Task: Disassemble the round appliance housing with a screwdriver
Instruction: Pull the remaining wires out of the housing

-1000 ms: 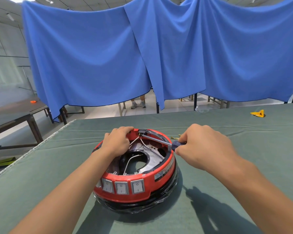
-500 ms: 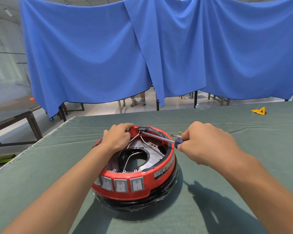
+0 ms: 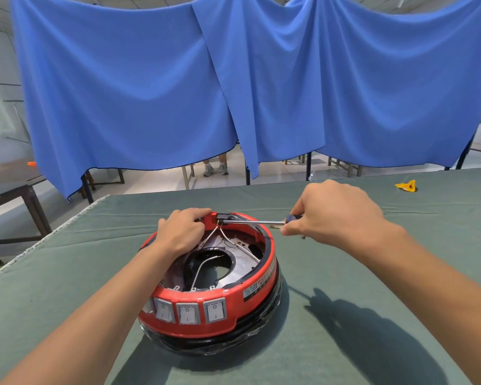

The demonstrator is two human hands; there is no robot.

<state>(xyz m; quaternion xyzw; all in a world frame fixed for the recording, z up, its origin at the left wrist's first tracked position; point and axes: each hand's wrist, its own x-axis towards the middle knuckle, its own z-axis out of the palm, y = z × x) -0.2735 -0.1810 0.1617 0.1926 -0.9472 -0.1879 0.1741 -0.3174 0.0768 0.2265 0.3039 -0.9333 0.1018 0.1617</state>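
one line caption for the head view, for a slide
Left hand steadies the red housing while the right hand drives a screwdriver at its far rim.

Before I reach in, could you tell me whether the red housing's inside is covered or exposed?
Exposed: the red housing shows white wires and a metal plate from above.

Bare green table (image 3: 345, 343) lies open right of the housing (image 3: 211, 309); white wires (image 3: 235, 243) cross its interior.

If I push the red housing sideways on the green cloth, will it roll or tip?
Probably neither. The housing is wide and low and sits flat, so tipping seems unlikely. The cloth likely adds grip. The left hand gripping its rim suggests it can shift under screwdriver force.
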